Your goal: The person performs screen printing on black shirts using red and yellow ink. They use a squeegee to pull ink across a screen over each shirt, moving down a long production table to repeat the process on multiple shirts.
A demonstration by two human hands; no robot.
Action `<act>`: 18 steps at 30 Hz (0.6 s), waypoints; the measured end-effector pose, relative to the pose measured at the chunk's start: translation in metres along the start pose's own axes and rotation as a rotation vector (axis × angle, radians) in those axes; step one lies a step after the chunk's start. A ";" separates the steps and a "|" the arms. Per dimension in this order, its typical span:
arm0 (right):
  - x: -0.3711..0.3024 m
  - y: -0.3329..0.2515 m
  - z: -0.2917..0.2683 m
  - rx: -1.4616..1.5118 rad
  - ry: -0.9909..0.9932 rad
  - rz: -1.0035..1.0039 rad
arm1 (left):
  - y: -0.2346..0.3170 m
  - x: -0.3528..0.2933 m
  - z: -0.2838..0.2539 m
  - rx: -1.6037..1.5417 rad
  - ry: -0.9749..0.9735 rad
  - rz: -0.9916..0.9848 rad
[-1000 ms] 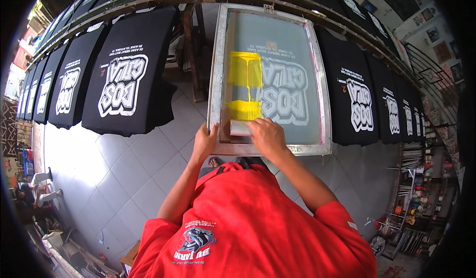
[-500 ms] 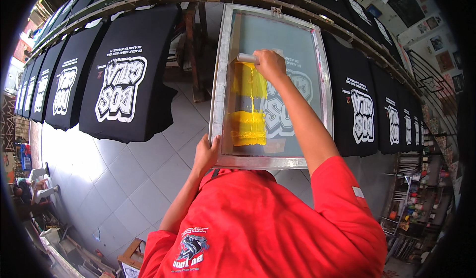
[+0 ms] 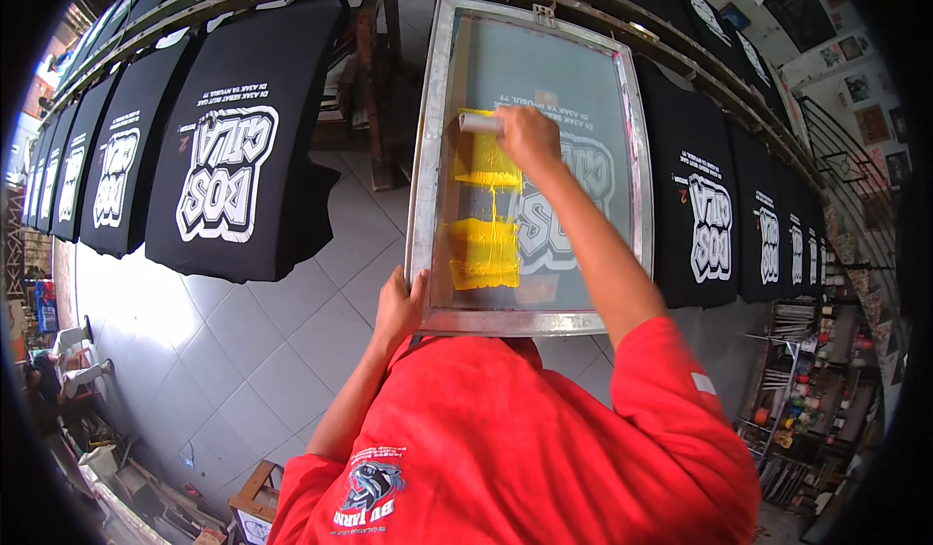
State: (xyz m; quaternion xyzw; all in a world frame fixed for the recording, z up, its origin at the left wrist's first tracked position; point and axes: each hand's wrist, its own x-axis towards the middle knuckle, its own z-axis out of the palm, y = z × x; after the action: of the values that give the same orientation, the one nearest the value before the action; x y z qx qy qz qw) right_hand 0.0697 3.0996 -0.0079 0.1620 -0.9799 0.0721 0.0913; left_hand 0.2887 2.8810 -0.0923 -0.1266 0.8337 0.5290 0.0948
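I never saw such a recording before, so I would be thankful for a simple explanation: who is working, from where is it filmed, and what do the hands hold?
There is no machine here: a person in a red T-shirt works bare-handed. The view comes from a wide fisheye camera on that person's head, looking down, so straight edges bend toward the rim. Picture left is the person's left.

In front is a metal screen-printing frame. On the left part of its mesh lies yellow ink, and white lettering shows through beside it. The right hand holds a squeegee over the upper ink. The left hand is at the frame's left edge, near the lower corner. Printed black T-shirts are lined up on both sides.
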 end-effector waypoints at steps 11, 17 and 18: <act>-0.121 -0.033 0.013 0.045 0.134 -0.089 | -0.008 -0.001 0.005 -0.055 0.011 -0.018; -0.012 -0.004 0.005 0.010 -0.018 0.018 | -0.005 -0.005 0.001 -0.006 0.025 0.008; 0.009 -0.006 -0.012 -0.024 -0.182 0.083 | -0.003 -0.005 0.000 -0.003 0.036 0.023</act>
State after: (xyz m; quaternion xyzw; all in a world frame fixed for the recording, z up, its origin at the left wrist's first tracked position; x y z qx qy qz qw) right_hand 0.0649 3.0929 0.0064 0.1262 -0.9908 0.0490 0.0007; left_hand 0.2947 2.8803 -0.0931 -0.1266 0.8359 0.5290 0.0737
